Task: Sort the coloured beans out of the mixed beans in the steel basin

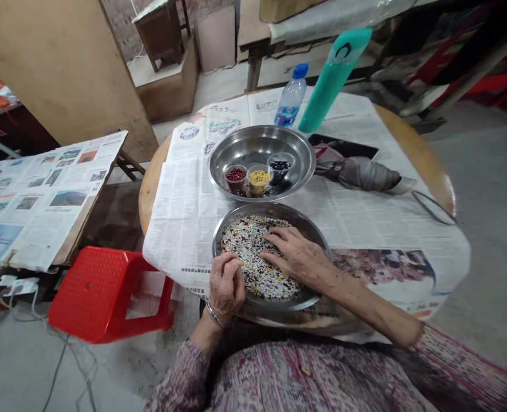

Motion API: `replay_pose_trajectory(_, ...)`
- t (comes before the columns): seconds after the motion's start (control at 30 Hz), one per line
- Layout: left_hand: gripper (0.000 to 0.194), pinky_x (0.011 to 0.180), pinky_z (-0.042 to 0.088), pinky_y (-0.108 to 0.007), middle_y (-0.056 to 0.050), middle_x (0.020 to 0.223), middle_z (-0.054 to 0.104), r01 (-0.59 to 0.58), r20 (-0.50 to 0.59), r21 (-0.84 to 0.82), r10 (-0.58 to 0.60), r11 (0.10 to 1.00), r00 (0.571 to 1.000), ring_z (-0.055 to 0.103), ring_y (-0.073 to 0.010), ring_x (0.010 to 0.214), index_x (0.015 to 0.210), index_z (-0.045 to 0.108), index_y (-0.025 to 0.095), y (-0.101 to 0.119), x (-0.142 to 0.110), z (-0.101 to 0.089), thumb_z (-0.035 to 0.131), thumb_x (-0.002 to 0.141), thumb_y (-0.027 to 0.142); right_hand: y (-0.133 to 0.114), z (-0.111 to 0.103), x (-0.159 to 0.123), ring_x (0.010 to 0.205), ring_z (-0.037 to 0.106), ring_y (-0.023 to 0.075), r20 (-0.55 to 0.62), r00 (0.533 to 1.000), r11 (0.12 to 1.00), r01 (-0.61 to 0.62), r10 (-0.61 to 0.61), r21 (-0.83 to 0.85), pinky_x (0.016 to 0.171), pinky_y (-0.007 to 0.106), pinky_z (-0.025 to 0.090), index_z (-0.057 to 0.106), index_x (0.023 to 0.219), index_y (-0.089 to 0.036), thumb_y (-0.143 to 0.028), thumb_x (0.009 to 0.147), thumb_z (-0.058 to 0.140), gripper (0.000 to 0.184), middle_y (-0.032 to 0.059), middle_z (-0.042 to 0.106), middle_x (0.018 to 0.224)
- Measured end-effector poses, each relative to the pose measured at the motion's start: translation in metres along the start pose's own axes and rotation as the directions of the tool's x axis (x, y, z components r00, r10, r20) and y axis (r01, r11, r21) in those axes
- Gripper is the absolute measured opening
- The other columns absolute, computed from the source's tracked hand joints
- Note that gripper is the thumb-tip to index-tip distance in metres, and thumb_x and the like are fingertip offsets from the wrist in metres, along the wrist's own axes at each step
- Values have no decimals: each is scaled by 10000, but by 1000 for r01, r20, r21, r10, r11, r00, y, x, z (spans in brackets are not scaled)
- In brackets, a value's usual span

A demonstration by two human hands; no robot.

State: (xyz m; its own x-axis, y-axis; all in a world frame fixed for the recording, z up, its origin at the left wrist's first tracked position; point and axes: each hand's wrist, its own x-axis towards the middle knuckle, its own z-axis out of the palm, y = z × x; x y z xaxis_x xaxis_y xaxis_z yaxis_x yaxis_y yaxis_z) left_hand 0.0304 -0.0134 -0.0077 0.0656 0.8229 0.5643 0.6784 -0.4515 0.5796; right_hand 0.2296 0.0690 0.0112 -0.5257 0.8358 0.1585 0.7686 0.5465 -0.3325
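Left hand [226,286] pinched together at the mixed grains [253,257], any grain held hidden; right hand [298,257] spread on them, in the near steel plate [270,209]. Grains look light, loose, slippery: fingertip pinches suit.

A red stool [107,292] stands beside the table [425,154] bearing a teal flask [333,80] and water bottle [291,97].
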Motion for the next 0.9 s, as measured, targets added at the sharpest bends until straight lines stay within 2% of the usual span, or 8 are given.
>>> replay_pose_trajectory(0.17, 236, 934, 531, -388, -99, 1075, 587, -11, 1, 24, 11, 1000, 1000, 581, -201, 1040, 1101, 563, 186, -1, 0, 1, 486, 911, 68, -17, 12, 9, 1005, 568, 227, 142, 983, 989, 107, -120, 97, 866, 341, 481, 638, 1060, -182, -122, 888, 483, 239, 108, 610, 1062)
replay_pose_trajectory(0.27, 233, 921, 532, -390, -97, 1070, 588, -14, 5, 22, 14, 1000, 1000, 573, -202, 1029, 1091, 564, 185, 0, 1, 0, 478, 913, 62, -22, 14, 16, 869, 591, 188, 220, 967, 978, 86, -128, 190, 801, 298, 471, 644, 928, -166, -67, 849, 460, 223, 83, 620, 941)
replay_pose_trajectory(0.37, 227, 915, 532, -384, -96, 1059, 589, -14, -8, 10, 14, 1000, 1000, 569, -200, 1022, 1082, 566, 183, 1, 1, 0, 479, 914, 58, -21, 9, 14, 824, 598, 177, 231, 964, 956, 63, -132, 286, 794, 293, 464, 649, 852, -180, -56, 821, 475, 216, 54, 632, 854)
replay_pose_trajectory(0.47, 229, 918, 530, -379, -99, 1071, 585, -4, -9, 1, 4, 1000, 1000, 565, -197, 1030, 1094, 565, 182, 1, 0, -1, 463, 926, 63, -23, 2, 1, 819, 603, 167, 248, 943, 924, 121, -220, 362, 782, 289, 475, 665, 909, -191, -82, 851, 477, 225, 48, 639, 888)
replay_pose_trajectory(0.57, 250, 957, 515, -387, -109, 1110, 571, 11, -7, -8, -11, 1000, 1000, 555, -198, 1072, 1132, 552, 170, -1, -3, 0, 427, 943, 66, -32, 3, -10, 919, 595, 185, 268, 893, 899, 259, -362, 354, 806, 303, 492, 668, 968, -195, -121, 871, 518, 194, 67, 635, 997)
replay_pose_trajectory(0.67, 255, 985, 501, -395, -112, 1132, 557, 19, -13, -11, -19, 1000, 1000, 541, -199, 1105, 1150, 543, 159, -2, -4, 1, 403, 956, 72, -37, 11, -7, 991, 559, 212, 224, 863, 881, 394, -453, 263, 834, 339, 502, 672, 932, -193, -122, 880, 529, 168, 81, 635, 1027)
replay_pose_trajectory(0.73, 258, 989, 500, -396, -112, 1137, 550, 16, -18, -13, -17, 1000, 1000, 537, -197, 1109, 1160, 540, 157, -2, -4, 1, 399, 959, 75, -33, 15, 1, 972, 548, 218, 163, 883, 894, 413, -440, 177, 826, 352, 509, 672, 945, -189, -114, 890, 521, 178, 86, 641, 1024)
replay_pose_trajectory(0.9, 283, 978, 502, -384, -106, 1129, 544, 15, -20, -36, -15, 999, 1000, 531, -190, 1090, 1173, 534, 160, -1, -3, 1, 407, 946, 46, -12, 11, 21, 1021, 529, 262, -53, 967, 969, 246, -248, -31, 844, 394, 507, 680, 987, -182, -104, 881, 526, 202, 116, 637, 1092)
